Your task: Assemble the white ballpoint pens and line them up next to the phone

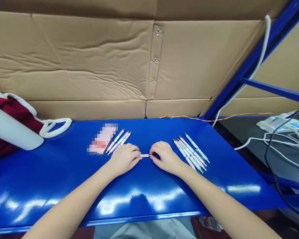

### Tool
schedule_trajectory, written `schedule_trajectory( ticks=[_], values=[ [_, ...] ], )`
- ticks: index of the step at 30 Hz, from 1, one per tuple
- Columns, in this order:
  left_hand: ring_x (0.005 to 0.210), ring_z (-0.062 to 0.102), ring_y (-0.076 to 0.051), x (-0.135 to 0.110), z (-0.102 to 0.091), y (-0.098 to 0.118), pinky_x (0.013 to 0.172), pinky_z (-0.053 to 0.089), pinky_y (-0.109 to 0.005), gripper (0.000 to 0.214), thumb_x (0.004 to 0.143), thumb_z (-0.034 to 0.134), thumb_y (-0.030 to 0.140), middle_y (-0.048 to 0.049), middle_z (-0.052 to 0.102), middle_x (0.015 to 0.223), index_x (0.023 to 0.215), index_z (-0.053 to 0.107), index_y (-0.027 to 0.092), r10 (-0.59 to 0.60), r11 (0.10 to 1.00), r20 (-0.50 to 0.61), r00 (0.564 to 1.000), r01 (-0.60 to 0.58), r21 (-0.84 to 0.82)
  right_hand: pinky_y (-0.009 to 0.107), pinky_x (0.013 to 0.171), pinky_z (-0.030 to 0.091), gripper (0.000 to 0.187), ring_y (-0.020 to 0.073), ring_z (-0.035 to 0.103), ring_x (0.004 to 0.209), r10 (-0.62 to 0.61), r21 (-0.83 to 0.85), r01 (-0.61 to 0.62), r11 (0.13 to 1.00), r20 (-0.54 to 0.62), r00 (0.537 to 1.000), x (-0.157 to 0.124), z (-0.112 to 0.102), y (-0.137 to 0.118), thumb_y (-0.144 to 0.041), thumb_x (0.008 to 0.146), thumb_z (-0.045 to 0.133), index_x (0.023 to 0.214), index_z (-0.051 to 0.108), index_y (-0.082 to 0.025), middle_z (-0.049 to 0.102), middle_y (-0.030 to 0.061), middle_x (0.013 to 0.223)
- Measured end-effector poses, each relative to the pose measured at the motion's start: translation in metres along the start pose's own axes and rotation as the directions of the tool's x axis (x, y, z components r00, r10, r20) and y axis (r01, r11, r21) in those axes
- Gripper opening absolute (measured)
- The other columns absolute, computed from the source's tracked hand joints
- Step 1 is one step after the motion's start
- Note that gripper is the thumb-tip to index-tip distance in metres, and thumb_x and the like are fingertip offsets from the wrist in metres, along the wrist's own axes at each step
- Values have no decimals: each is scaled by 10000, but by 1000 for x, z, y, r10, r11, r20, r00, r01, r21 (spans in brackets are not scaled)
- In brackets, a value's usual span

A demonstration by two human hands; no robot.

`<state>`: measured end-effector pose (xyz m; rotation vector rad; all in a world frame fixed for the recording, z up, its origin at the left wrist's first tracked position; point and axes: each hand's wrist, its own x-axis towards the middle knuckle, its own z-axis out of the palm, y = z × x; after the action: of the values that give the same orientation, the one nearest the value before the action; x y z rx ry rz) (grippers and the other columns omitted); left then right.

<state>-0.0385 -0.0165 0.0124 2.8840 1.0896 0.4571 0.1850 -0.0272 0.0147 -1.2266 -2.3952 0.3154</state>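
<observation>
A pale pink pen [145, 155] lies level between my two hands, just above or on the blue table. My left hand [124, 158] pinches its left end, and my right hand [164, 156] has thumb and fingers closed at its dark right end. The fingertips hide both ends. Beside my left hand are a few pens [118, 142] with pale barrels, next to a pink phone-like item [103, 139] that is partly blurred out. To the right of my right hand lies a group of several pastel pens [191, 152], set side by side at a slant.
The glossy blue table [72, 172] backs onto a cardboard wall [89, 59]. At the left are a white cylinder [15, 129], dark red cloth [22, 116] and a white strap [57, 127]. A blue frame post [239, 79], cables [251, 141] and a white device [281, 124] stand right.
</observation>
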Motion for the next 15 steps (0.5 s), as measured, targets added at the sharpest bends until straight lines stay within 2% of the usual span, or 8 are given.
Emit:
schedule_trajectory(
  ticks=[6, 10, 15],
  values=[
    [890, 565, -194, 1, -3, 0, 801, 449, -336, 261, 912, 458, 342, -51, 650, 977, 960, 674, 204, -13, 1000, 22, 1000, 12, 7, 326, 776, 360, 68, 186, 499, 836, 77, -41, -76, 996, 41, 996, -2, -10, 4, -170, 816, 554, 837, 616, -192, 604, 37, 847],
    [838, 561, -190, 0, -8, -2, 762, 450, -327, 257, 909, 462, 329, -55, 638, 921, 939, 678, 195, -33, 999, 32, 999, 33, 27, 326, 764, 354, 85, 184, 504, 818, 96, -57, -93, 994, 48, 994, -3, -13, 10, -172, 823, 551, 846, 629, -194, 609, 38, 839],
    [867, 557, -204, 0, -6, -1, 795, 440, -351, 284, 878, 513, 392, -61, 632, 943, 1012, 657, 188, -48, 998, -34, 998, 49, 25, 329, 767, 371, 83, 182, 524, 821, 72, 41, -72, 997, 4, 997, -2, -12, 5, -186, 842, 551, 873, 628, -190, 622, 43, 848]
  ],
)
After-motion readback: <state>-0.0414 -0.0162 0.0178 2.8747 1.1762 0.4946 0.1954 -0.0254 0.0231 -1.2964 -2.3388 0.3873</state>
